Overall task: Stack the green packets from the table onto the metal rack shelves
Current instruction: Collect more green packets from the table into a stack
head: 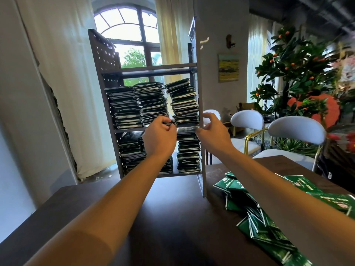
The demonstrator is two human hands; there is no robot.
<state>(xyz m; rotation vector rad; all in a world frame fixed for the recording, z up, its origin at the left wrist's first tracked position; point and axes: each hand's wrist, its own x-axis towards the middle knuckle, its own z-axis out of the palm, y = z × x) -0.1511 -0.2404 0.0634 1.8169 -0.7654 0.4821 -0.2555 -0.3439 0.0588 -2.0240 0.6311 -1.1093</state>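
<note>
— Dark wood table [172,212] runs from the near edge up to the foot of the metal rack [199,116], with bare tabletop between the two forearms. How much room at the sides?

— Left of the rack a white curtain [63,79] hangs close; right of it two white chairs [295,129] stand at the table's far edge, with a fruit tree [294,66] behind them. The rack's right post comes down on the table just beside the loose green packets [255,215].

— What do the shelves hold?

— The middle shelf carries three tall stacks of packets [151,102], side by side, the right one leaning a little. The lower shelf holds more stacks, partly hidden by the arms. The top shelf shows only window [130,35] behind it.

— And the hands?

— The left hand [159,135] is at the front lip of the middle shelf, fingers curled round a thin bundle of packets [169,123] at the base of the stacks. The right hand [213,129] is by the right post, fingers loosely bent and spread; I cannot tell whether it touches the post or holds anything.
</note>
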